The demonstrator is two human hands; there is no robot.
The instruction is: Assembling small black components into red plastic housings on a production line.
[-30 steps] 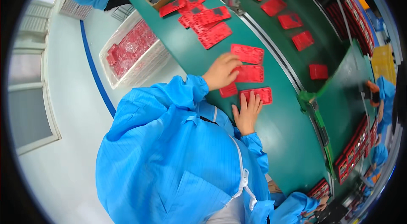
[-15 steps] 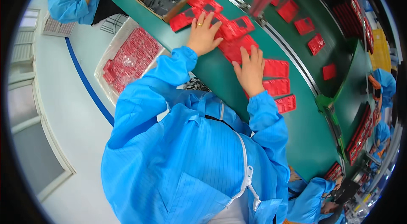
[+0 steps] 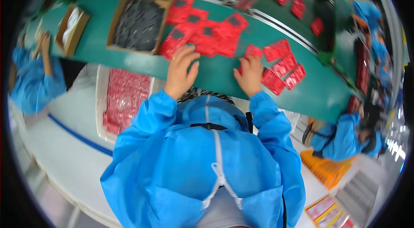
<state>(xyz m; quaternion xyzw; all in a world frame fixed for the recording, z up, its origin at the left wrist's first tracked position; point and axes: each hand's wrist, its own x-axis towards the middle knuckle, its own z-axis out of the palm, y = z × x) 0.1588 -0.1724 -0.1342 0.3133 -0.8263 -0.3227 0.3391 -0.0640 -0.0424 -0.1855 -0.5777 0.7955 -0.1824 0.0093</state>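
My left hand [image 3: 182, 72] is open, fingers apart. Its fingertips reach the near edge of a loose pile of red plastic parts [image 3: 205, 38], several with a dark square patch on top. My right hand [image 3: 250, 73] has its fingers over a separate flat red part [image 3: 253, 50], with red also showing between thumb and forefinger; the fingers hide most of it. Just right of that hand, several red parts [image 3: 283, 65] lie side by side on the green table [image 3: 215, 67]. The picture is somewhat blurred.
A cardboard box of dark grey pieces [image 3: 138, 24] stands left of the pile. Beyond a metal rail [image 3: 276, 20], red parts lie on a green surface. A white bin of red parts [image 3: 101, 103] is below the table's left side. Co-workers sit at both sides.
My view has turned, so the table now runs across the top. My hands are farther apart, and the right one has come away from the pile with a red part under its fingers.
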